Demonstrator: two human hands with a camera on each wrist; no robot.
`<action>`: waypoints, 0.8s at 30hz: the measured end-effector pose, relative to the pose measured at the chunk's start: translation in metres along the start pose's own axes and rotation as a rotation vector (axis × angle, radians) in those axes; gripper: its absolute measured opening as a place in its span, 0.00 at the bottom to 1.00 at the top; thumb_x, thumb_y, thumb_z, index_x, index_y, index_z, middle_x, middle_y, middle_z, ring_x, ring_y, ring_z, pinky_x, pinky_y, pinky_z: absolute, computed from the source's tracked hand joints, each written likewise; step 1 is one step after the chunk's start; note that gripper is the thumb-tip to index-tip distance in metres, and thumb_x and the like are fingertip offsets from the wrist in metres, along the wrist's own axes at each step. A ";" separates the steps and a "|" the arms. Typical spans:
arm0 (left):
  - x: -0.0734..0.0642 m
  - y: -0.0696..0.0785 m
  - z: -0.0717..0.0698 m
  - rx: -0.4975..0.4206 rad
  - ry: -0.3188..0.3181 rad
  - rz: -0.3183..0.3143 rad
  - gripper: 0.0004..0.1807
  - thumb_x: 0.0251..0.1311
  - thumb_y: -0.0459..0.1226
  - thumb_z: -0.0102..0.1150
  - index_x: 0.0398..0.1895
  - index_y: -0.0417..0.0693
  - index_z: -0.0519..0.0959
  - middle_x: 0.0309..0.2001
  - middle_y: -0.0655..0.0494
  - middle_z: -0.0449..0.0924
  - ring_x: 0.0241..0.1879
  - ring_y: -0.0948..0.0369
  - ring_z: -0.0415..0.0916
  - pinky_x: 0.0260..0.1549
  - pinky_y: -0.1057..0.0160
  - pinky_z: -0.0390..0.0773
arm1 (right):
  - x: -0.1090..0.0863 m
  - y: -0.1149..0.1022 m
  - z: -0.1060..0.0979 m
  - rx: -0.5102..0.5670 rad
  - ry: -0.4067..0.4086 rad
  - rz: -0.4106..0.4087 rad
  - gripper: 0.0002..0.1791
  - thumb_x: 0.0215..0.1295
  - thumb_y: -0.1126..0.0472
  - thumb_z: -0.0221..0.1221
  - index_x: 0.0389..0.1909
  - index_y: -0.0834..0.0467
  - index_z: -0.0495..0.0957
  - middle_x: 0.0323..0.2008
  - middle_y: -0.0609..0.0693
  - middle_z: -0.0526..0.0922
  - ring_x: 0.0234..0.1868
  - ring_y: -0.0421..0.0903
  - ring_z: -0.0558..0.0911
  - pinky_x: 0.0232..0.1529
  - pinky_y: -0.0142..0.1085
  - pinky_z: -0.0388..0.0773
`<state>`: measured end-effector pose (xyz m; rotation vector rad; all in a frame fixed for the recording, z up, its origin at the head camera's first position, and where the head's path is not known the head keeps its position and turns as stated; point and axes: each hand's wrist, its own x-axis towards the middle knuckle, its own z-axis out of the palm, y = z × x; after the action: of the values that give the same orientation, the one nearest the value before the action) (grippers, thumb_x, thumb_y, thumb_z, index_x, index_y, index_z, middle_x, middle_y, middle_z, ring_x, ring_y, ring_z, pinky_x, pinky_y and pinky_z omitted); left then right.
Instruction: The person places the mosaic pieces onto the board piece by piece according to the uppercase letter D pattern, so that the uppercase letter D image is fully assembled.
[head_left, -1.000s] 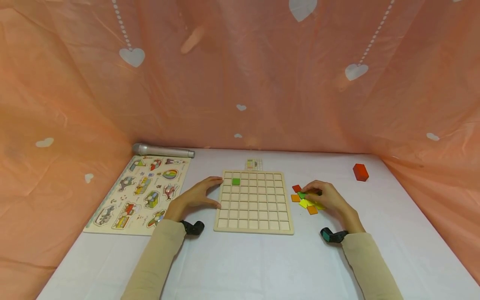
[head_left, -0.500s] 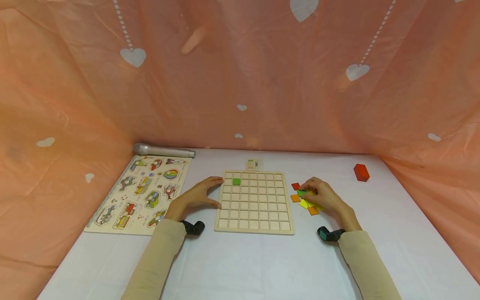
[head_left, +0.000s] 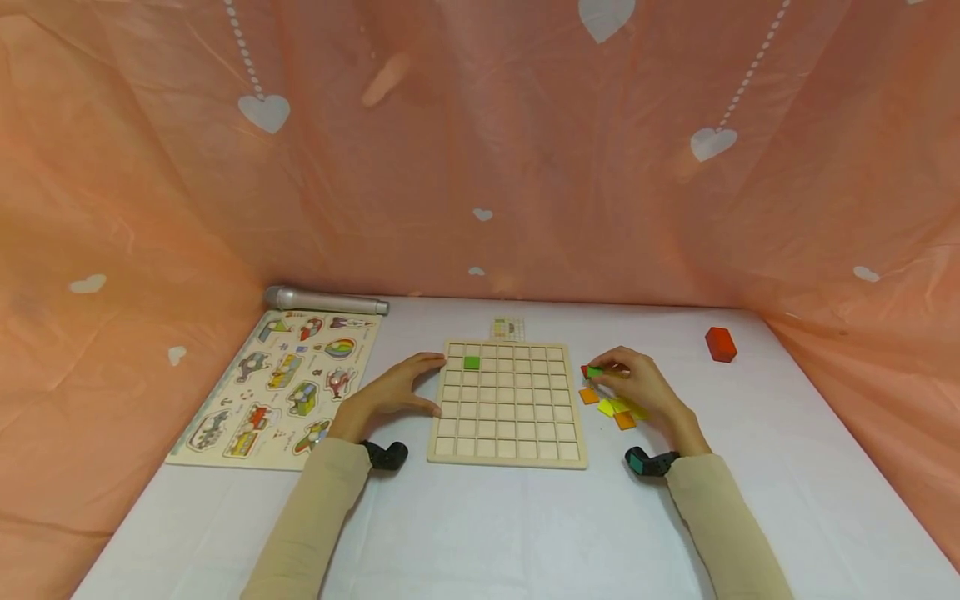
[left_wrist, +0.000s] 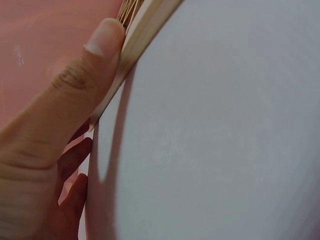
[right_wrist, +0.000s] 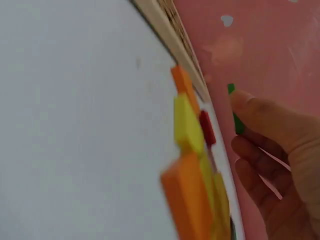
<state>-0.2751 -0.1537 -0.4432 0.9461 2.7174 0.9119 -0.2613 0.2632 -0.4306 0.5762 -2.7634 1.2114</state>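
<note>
Since the earlier frames, the right hand has shifted toward the grid board, and the green tile has come up from the pile with it. Its thumb and fingertips pinch that tile, which the right wrist view shows raised off the tabletop; in the head view it overlaps the red tile. Just below lie an orange tile, yellow tiles and a second orange tile, a narrow strip of white surface separating them from the board's right edge. Spread along the left edge, the left hand touches the rim with thumb and fingers, uncurled. Another green tile sits in the second row from the far edge, second column from the left. A small card lies at the far edge. Wide white tabletop runs from the near edge toward the wearer, and more stretches right of the pile to a red block. Beyond the left hand, the picture puzzle takes up the left side, a microphone behind it.
</note>
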 end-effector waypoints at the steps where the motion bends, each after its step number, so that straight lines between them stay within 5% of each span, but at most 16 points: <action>1: 0.000 0.000 0.000 0.002 0.000 0.001 0.49 0.40 0.45 0.74 0.66 0.35 0.62 0.66 0.40 0.60 0.67 0.45 0.54 0.68 0.49 0.54 | 0.003 -0.003 0.002 0.015 0.013 -0.033 0.12 0.58 0.61 0.64 0.43 0.59 0.81 0.41 0.52 0.80 0.41 0.49 0.77 0.46 0.39 0.79; 5: 0.000 -0.001 -0.001 0.006 -0.001 0.005 0.49 0.40 0.45 0.75 0.65 0.34 0.62 0.66 0.40 0.60 0.67 0.45 0.54 0.67 0.49 0.54 | 0.016 -0.017 0.014 0.054 0.038 -0.130 0.12 0.58 0.64 0.63 0.43 0.62 0.80 0.41 0.55 0.80 0.43 0.52 0.78 0.49 0.46 0.78; 11: 0.000 0.000 -0.002 0.029 -0.008 0.007 0.49 0.40 0.46 0.74 0.65 0.34 0.63 0.66 0.40 0.61 0.67 0.45 0.55 0.67 0.49 0.54 | 0.040 -0.039 0.042 0.118 0.035 -0.156 0.13 0.57 0.68 0.63 0.43 0.67 0.79 0.43 0.61 0.78 0.46 0.58 0.77 0.51 0.52 0.76; 24: 0.001 0.004 -0.006 0.064 -0.017 0.035 0.48 0.39 0.46 0.75 0.63 0.32 0.64 0.64 0.39 0.63 0.65 0.44 0.57 0.67 0.49 0.55 | 0.069 -0.065 0.098 0.173 -0.004 -0.085 0.11 0.56 0.63 0.65 0.40 0.60 0.82 0.42 0.53 0.80 0.43 0.48 0.80 0.47 0.37 0.80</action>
<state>-0.2759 -0.1539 -0.4362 1.0119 2.7394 0.8227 -0.2930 0.1313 -0.4385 0.7030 -2.6245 1.4402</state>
